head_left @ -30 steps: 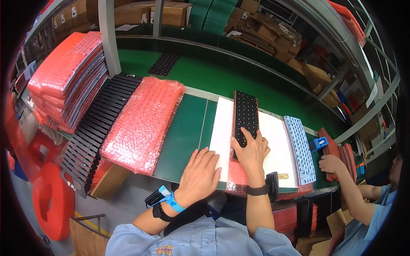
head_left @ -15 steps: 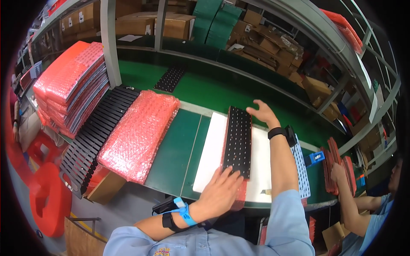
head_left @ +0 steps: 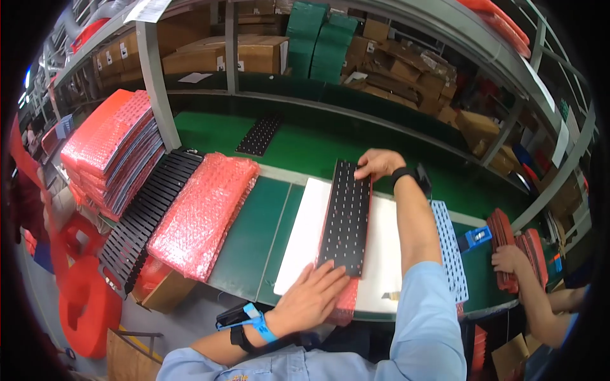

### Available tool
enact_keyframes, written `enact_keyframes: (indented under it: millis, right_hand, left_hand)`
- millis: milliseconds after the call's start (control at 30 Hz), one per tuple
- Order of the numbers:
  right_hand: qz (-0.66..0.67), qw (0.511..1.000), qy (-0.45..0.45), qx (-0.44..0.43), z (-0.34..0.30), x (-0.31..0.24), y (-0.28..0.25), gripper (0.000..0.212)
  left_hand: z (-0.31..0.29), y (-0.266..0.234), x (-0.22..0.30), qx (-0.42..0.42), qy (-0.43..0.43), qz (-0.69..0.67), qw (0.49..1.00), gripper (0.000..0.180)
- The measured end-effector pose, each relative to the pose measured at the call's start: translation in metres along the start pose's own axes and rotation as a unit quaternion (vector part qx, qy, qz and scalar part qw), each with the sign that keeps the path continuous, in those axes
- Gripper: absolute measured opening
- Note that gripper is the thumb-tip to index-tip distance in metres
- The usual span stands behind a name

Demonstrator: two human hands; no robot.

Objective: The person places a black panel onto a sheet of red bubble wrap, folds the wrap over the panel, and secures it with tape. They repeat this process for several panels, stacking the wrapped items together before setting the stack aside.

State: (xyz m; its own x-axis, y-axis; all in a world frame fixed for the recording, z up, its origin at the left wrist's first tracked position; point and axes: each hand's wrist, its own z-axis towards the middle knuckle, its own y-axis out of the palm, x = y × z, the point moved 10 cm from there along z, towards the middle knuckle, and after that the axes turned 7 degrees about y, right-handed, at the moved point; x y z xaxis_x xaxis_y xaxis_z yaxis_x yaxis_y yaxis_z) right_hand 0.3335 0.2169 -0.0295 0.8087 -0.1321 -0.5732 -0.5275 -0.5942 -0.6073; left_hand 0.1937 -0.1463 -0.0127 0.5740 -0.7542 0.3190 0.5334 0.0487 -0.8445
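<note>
A long black panel (head_left: 345, 219) with rows of small white marks lies lengthwise in front of me. Pink bubble wrap (head_left: 345, 300) sticks out from beneath its near end, and both rest over a white sheet (head_left: 380, 251). My left hand (head_left: 309, 295) lies with outstretched fingers on the panel's near edge. At the far right corner, my right hand (head_left: 381, 164) pinches the panel, thumb on top and the other fingers curled at its edge; their tips are partly hidden.
Left are a pink bubble-wrapped pack (head_left: 202, 219), a black slotted rack (head_left: 155, 213) and a stack of pink-wrapped sheets (head_left: 114, 152). Another black panel (head_left: 258, 134) lies on the green surface behind. Right are a light-blue perforated sheet (head_left: 448, 251), a blue tool (head_left: 476, 237) and a co-worker's hand (head_left: 510, 259).
My right hand has come down from above the panel's far right corner and closed on it. My left hand stays at the near end. The whole view has shifted slightly.
</note>
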Motion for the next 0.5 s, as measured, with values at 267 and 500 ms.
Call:
enact_keyframes:
  millis: [267,500]
  right_hand:
    - [-0.174,0.861,-0.278,0.389,-0.200,-0.131,-0.095,0.039]
    - [-0.264,0.709,-0.396,0.521,-0.313,-0.088,0.141,0.032]
  left_hand:
    - [0.007,0.016,0.014,-0.005,0.018,-0.002,1.000,0.040]
    - [-0.011,0.011,0.010,0.038,0.018,0.017,0.999,0.038]
